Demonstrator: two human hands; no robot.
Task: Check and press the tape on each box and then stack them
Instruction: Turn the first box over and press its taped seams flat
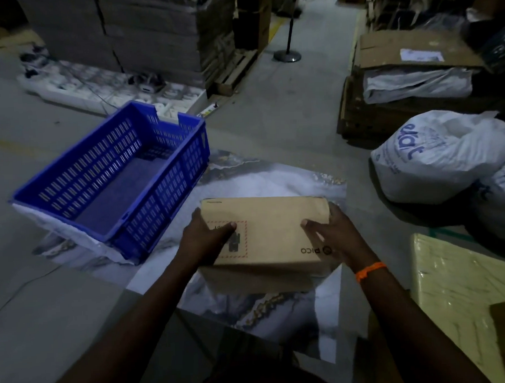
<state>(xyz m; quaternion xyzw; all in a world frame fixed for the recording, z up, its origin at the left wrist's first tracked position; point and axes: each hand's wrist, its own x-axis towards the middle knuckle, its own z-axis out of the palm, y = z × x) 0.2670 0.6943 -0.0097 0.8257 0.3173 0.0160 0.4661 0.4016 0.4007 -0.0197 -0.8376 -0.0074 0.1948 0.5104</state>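
Two hands grip one brown cardboard box (269,234), which sits on a marbled grey-and-white sheet (289,186) spread over the floor (285,122). The left hand (207,240) wraps the box's left end, thumb laid across a red-dashed printed label (242,241) on the top face; the right hand (332,231) clasps the right end, thumb on top and fingers curled down the side, an orange band (370,270) at its wrist. Both hands are closed around the box rather than spread flat. Printed lettering (315,250) shows near the box's front right corner, upside down to the viewer. Whether tape runs along the box cannot be told in the dim light. Just left of the box stands a blue slotted plastic crate (69,183) with nothing visible inside it. Right of the box lie white sacks (436,158) with blue print, and beyond them flattened cartons (407,51). A pale wrapped slab (466,282) lies to the near right of the box.
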